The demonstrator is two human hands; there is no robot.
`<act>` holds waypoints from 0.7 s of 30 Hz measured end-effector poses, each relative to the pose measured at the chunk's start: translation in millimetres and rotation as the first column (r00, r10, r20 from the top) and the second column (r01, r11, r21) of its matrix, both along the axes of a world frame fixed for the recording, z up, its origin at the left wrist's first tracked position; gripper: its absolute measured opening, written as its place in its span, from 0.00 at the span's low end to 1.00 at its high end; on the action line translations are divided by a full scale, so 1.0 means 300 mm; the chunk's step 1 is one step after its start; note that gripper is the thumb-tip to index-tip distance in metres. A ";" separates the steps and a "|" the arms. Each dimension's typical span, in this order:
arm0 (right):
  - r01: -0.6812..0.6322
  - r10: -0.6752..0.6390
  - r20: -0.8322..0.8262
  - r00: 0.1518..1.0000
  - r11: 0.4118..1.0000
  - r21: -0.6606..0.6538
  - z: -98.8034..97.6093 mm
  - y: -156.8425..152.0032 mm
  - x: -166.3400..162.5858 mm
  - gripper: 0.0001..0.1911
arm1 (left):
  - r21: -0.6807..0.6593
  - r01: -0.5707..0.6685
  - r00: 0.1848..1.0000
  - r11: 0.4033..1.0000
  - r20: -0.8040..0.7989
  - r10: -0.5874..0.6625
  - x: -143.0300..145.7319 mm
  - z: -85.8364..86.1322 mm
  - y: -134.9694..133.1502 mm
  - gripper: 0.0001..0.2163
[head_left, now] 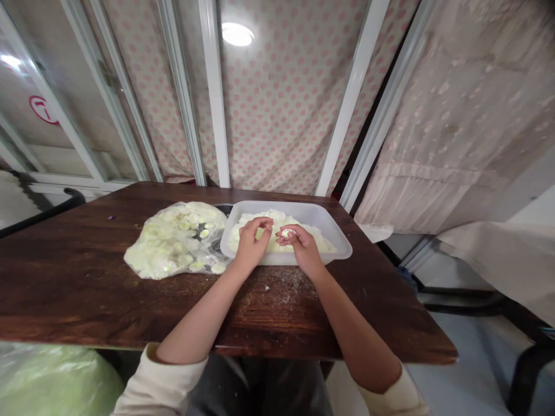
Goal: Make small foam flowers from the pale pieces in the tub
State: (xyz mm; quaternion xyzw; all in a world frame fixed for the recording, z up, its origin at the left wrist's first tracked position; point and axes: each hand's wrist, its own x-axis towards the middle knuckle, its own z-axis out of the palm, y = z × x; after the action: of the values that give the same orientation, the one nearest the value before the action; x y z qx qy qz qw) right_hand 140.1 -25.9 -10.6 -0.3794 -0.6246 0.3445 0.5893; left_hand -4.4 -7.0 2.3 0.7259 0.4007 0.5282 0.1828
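Observation:
My left hand (252, 241) is over the left half of a white plastic tub (342, 238). Its fingers are curved, with a gap between them and the thumb, and nothing shows in it. To its right, my right hand (307, 249) is closed on a small white piece (287, 233), held between thumb and fingers. Loose, pale yellowish-white bits (318, 234) cover the tub's bottom below both hands. Left of the tub lies a clear plastic bag (167, 245) full of pale yellow-green pieces; their kind is unclear.
The dark wooden table (78, 260) carries scattered crumbs (281, 292) in front of the tub. A bag with light green contents (56, 381) stands low at the left. Behind the table are glass panels with a dotted curtain (286, 115). Pale cloth covers (507, 266) are at the right.

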 end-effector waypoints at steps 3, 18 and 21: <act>-0.017 0.016 -0.046 0.999 1.000 -0.019 -0.002 -0.002 -0.004 0.18 | -0.068 -0.026 1.000 0.997 -0.005 0.026 0.003 0.020 0.068 0.11; -0.047 0.047 0.002 0.999 0.996 -0.071 0.000 -0.002 -0.013 0.15 | -0.246 0.041 0.620 0.968 -0.754 -0.218 0.081 0.064 0.496 0.06; -0.033 0.034 0.022 0.999 0.997 -0.064 -0.006 0.001 -0.014 0.14 | -0.185 0.020 0.618 0.983 -0.770 -0.158 0.083 0.079 0.510 0.08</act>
State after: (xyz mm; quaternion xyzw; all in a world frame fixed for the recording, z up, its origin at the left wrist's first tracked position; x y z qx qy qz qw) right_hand 136.0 -25.7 -12.3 -0.3916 -0.6264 0.3696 0.5637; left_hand 20.4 145.9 25.9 0.8852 0.4442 0.1171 0.0734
